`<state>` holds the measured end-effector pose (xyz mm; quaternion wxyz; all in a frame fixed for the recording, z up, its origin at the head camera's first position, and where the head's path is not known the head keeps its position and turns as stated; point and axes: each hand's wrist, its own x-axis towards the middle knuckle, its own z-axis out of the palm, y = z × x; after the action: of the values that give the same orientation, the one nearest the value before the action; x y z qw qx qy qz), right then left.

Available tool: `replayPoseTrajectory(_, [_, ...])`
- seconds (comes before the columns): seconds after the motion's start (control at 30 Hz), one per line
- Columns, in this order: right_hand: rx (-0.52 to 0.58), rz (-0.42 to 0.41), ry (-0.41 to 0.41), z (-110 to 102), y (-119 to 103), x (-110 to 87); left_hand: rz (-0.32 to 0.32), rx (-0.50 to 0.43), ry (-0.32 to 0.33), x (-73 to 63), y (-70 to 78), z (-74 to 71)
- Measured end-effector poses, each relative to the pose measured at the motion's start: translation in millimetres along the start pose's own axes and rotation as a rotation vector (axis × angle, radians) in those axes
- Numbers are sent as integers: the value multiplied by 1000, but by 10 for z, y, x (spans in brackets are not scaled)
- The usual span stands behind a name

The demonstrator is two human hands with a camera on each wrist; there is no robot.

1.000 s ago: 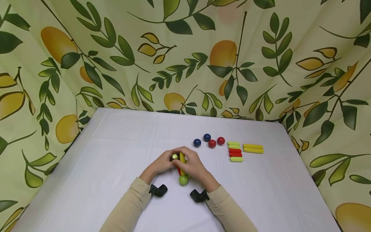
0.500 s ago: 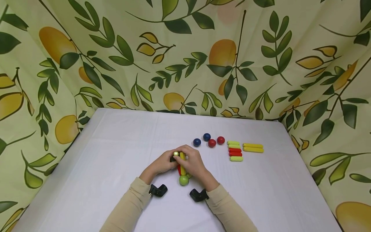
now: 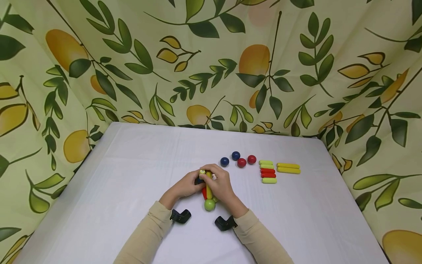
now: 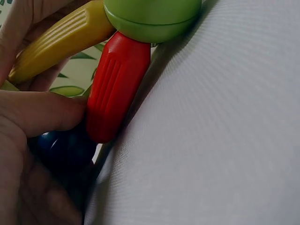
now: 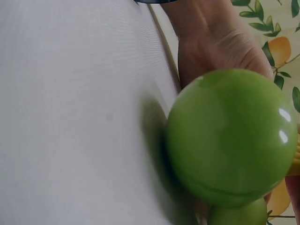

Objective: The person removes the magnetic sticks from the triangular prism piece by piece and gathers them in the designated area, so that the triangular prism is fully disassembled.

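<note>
Both hands work close together on a small build of sticks and balls above the white table. In the left wrist view my left hand (image 4: 28,117) holds a dark blue ball (image 4: 65,149), its thumb against a red stick (image 4: 117,89). The red stick and a yellow stick (image 3: 209,191) both run to a shiny green ball (image 3: 209,205) at the near end. My right hand (image 3: 220,182) grips the yellow stick's far part, thumb at a light green stick (image 3: 202,172) whose end points up. A lighter green piece (image 5: 239,215) meets the ball. Fingers hide the far joints.
Blue balls (image 3: 224,161) and red balls (image 3: 241,162) lie beyond the right hand. Farther right are short light green sticks (image 3: 269,180), red sticks (image 3: 268,175) and two yellow sticks (image 3: 288,170). A patterned curtain (image 3: 211,73) surrounds the table (image 3: 148,146).
The light green stick's end has shifted a little away from me and rightward, towards the yellow stick. The right hand's fingers have shifted slightly with it. The loose pieces have stayed put.
</note>
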<state>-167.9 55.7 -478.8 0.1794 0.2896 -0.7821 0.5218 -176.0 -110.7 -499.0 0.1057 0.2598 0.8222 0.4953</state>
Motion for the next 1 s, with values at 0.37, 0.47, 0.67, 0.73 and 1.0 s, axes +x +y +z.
replayPoseTrajectory(0.37, [51, 26, 46, -68, -284, 49, 1, 30, 9, -1, 0, -13])
replayPoseTrajectory(0.47, [54, 44, 48, -84, -325, 59, -1, 41, 5, -1, 4, -16])
replayPoseTrajectory(0.67, [35, 52, 30, -87, -322, 66, -3, -12, -7, 1, 5, -23])
replayPoseTrajectory(0.73, [28, 51, 24, -87, -321, 67, -9, -49, -12, 6, 5, -24])
replayPoseTrajectory(1.0, [40, 64, 59, -101, -365, 74, -9, -72, -22, -24, 125, -27])
